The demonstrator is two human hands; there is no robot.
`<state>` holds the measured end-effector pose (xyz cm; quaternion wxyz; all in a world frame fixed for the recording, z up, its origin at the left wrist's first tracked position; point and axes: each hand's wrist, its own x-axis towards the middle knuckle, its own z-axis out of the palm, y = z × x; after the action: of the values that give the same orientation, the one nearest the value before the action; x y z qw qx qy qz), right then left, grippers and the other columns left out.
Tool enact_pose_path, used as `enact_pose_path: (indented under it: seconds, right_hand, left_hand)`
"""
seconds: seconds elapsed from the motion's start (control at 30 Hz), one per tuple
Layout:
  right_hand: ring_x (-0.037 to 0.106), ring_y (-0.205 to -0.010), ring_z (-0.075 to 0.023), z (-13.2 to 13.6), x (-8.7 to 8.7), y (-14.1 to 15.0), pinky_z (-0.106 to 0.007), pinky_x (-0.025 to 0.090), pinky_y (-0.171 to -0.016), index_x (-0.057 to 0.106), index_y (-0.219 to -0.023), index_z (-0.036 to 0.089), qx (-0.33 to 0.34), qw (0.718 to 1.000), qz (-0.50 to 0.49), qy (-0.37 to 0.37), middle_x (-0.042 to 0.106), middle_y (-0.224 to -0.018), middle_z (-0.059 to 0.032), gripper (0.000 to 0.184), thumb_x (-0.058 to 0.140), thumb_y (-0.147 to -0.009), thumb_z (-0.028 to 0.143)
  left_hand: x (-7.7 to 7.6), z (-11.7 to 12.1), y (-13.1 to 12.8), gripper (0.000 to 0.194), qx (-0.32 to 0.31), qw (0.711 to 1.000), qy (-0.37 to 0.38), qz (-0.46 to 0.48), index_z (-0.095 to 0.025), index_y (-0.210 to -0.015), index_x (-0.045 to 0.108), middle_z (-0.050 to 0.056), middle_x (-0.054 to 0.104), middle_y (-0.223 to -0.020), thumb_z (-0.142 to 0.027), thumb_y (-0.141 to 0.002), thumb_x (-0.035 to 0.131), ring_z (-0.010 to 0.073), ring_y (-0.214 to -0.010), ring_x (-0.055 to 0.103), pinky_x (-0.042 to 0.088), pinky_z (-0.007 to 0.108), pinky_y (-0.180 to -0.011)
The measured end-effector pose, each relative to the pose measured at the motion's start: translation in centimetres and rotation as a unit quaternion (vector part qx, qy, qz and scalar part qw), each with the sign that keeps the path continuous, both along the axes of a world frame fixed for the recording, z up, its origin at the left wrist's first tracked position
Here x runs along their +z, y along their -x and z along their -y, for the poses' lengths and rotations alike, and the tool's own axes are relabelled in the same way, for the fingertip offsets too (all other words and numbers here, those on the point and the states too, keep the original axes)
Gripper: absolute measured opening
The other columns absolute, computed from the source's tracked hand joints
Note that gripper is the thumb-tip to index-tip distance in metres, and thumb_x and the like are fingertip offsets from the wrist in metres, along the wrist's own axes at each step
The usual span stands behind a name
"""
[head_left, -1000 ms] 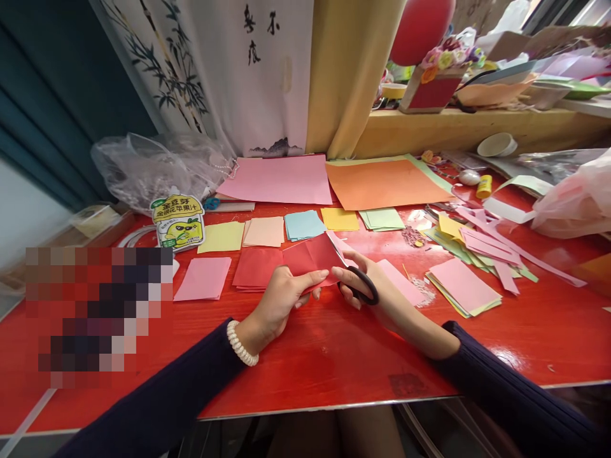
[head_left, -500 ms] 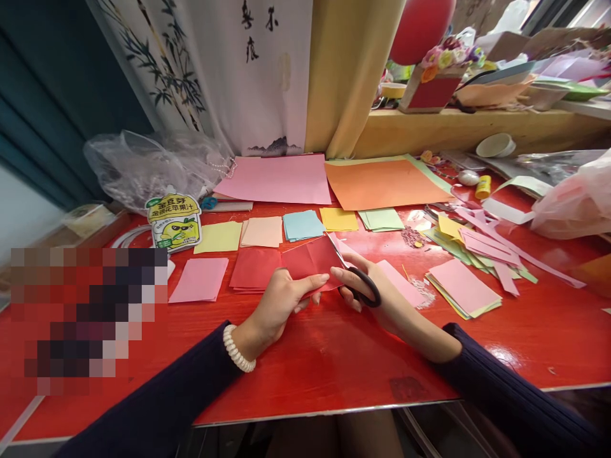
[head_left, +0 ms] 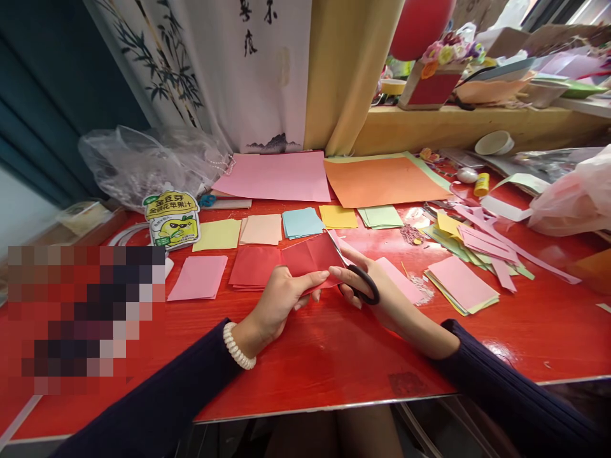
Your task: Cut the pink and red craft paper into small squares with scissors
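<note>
My left hand (head_left: 279, 302) pinches a folded red paper (head_left: 311, 256) by its near edge, holding it just above the red table (head_left: 334, 356). My right hand (head_left: 370, 286) grips black-handled scissors (head_left: 363, 284), fingers through the loops, with the blades meeting the paper's right edge. A stack of red squares (head_left: 254, 266) lies just left of the held paper and a pink square (head_left: 400, 280) lies under my right hand.
Small coloured paper squares (head_left: 260, 229) lie in a row behind my hands. Big pink (head_left: 277, 177) and orange (head_left: 384, 181) sheets lie at the back. Paper strips and stacks (head_left: 470, 254) crowd the right, plastic bags (head_left: 138, 165) and a juice pouch (head_left: 172, 218) the left.
Both hands and the red paper keep nearly the same pose; the view has shifted slightly.
</note>
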<state>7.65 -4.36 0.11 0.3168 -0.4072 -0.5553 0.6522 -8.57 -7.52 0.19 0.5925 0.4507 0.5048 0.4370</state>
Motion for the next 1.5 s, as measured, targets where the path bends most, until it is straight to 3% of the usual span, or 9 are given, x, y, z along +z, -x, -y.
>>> enact_pose_path:
  seconds: [0.3,0.43,0.57,0.73,0.9,1.03,1.13,1.27,1.5]
  right_hand:
    - [0.031,-0.038,-0.0056,0.1,-0.4,-0.2,-0.023,0.019,-0.041,0.042,-0.068,0.020,0.008,0.998,0.034,-0.054,0.040,-0.041,0.0094,0.029,0.060,-0.083,0.037]
    - [0.033,-0.038,-0.0065,0.0,-0.5,-0.4,-0.023,0.022,-0.041,0.052,-0.085,0.019,0.011,0.998,0.049,-0.043,0.043,-0.046,0.0088,0.023,0.061,-0.081,0.040]
    - [0.040,-0.042,-0.0101,0.2,0.3,-1.9,-0.024,0.029,-0.042,0.048,-0.120,0.018,-0.033,0.989,0.120,-0.083,0.047,-0.051,0.0074,0.054,0.063,-0.077,0.046]
    - [0.058,-0.062,-0.0185,1.7,1.3,-4.4,-0.029,0.044,-0.053,0.036,-0.133,0.018,-0.033,0.933,0.303,-0.189,0.062,-0.074,-0.0015,0.074,0.069,-0.070,0.037]
    - [0.061,-0.100,-0.0272,4.0,1.0,-4.2,-0.038,0.052,-0.077,0.049,-0.123,0.018,0.117,0.859,0.411,-0.282,0.062,-0.114,-0.0130,0.051,0.063,-0.075,0.025]
    - [0.057,-0.107,-0.0359,4.0,2.0,-2.7,-0.051,0.048,-0.085,0.061,-0.113,0.017,0.148,0.792,0.448,-0.388,0.063,-0.115,-0.0145,0.037,0.063,-0.076,0.020]
    - [0.061,-0.100,-0.0327,3.2,3.5,-1.4,-0.048,0.051,-0.081,0.062,-0.109,0.022,0.120,0.859,0.347,-0.357,0.066,-0.108,-0.0121,0.032,0.064,-0.079,0.032]
    - [0.065,-0.067,-0.0185,1.6,4.5,0.4,-0.032,0.055,-0.056,0.060,-0.098,0.021,0.135,0.972,0.141,-0.129,0.067,-0.082,-0.0056,0.022,0.056,-0.085,0.038]
    - [0.057,-0.064,-0.0117,-1.7,2.2,1.6,-0.024,0.046,-0.049,0.061,-0.093,0.016,0.022,0.996,0.027,-0.086,0.063,-0.087,-0.0059,0.023,0.062,-0.081,0.036]
  left_hand:
    - [0.3,0.1,-0.2,0.035,-0.009,1.000,0.000,-0.002,-0.013,-0.049,0.052,-0.005,0.045,-0.046,-0.031,-0.079,0.060,0.0019,-0.040,0.028,0.021,0.019,-0.042]
    - [1.6,0.0,0.6,0.038,-0.017,0.999,0.010,-0.038,-0.014,-0.045,0.051,-0.005,0.044,-0.043,-0.030,-0.078,0.060,0.0017,-0.038,0.026,0.022,0.020,-0.042]
    - [2.9,1.0,2.4,0.041,-0.074,0.991,0.055,-0.095,-0.015,-0.042,0.051,-0.005,0.038,-0.035,-0.034,-0.077,0.061,0.0031,-0.035,0.028,0.022,0.020,-0.041]
    - [3.1,4.1,4.2,0.037,-0.107,0.975,0.147,-0.126,-0.015,-0.045,0.051,-0.003,0.052,-0.042,-0.035,-0.074,0.063,0.0035,-0.035,0.030,0.020,0.021,-0.039]
    - [2.4,5.6,5.3,0.039,-0.089,0.977,0.139,-0.133,-0.014,-0.048,0.052,-0.003,0.052,-0.044,-0.041,-0.074,0.063,0.0035,-0.036,0.030,0.021,0.021,-0.042]
    - [2.2,5.0,5.5,0.039,-0.069,0.986,0.092,-0.122,-0.014,-0.049,0.053,-0.003,0.051,-0.046,-0.041,-0.076,0.062,0.0040,-0.038,0.031,0.023,0.021,-0.043]
    - [2.6,3.9,5.2,0.035,-0.094,0.987,0.069,-0.113,-0.015,-0.052,0.055,-0.002,0.054,-0.048,-0.040,-0.075,0.063,0.0048,-0.038,0.033,0.024,0.021,-0.042]
    - [3.5,2.0,4.5,0.032,-0.158,0.977,0.019,-0.139,-0.015,-0.058,0.058,0.001,0.057,-0.050,-0.042,-0.077,0.060,0.0069,-0.042,0.041,0.032,0.022,-0.044]
    - [3.0,-0.8,3.7,0.031,-0.053,0.975,-0.094,-0.193,-0.015,-0.088,0.059,0.003,0.062,-0.077,-0.045,-0.083,0.051,0.0097,-0.057,0.055,0.044,0.022,-0.051]
